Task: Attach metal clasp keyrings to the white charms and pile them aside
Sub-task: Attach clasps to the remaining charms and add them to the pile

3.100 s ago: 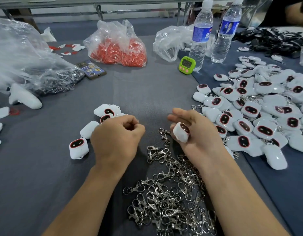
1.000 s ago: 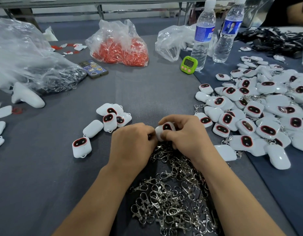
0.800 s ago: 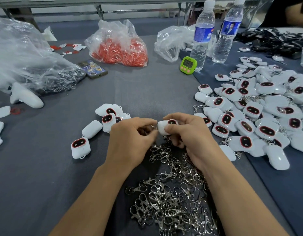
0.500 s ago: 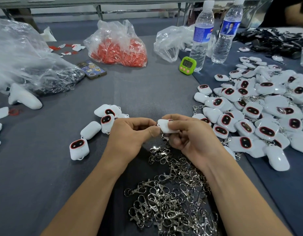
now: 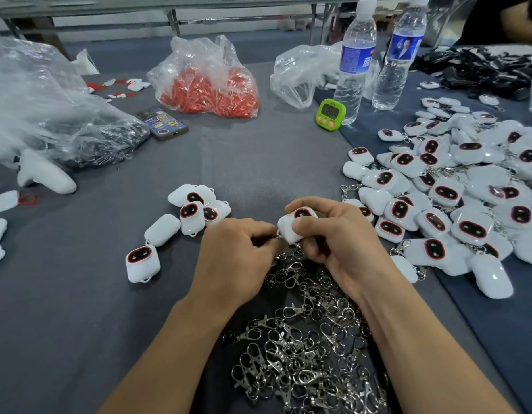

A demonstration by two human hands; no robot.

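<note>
Few loose charms on the left. Our L hand has fingers curled, tips pinching the corner of a charm; R hand grips it w/ thumb + fingers, just above the clasps. Then the done pile far right.

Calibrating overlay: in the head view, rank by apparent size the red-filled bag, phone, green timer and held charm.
1. red-filled bag
2. phone
3. green timer and held charm: alike; charm nearer, partly covered.

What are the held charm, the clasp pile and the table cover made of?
Held charm: likely glossy white plastic, soft highlights, moulded edges. Clasp pile: bright plated metal, mirror glints. Table cover: grey fabric, probably felt-like; matte, with creases.
</note>
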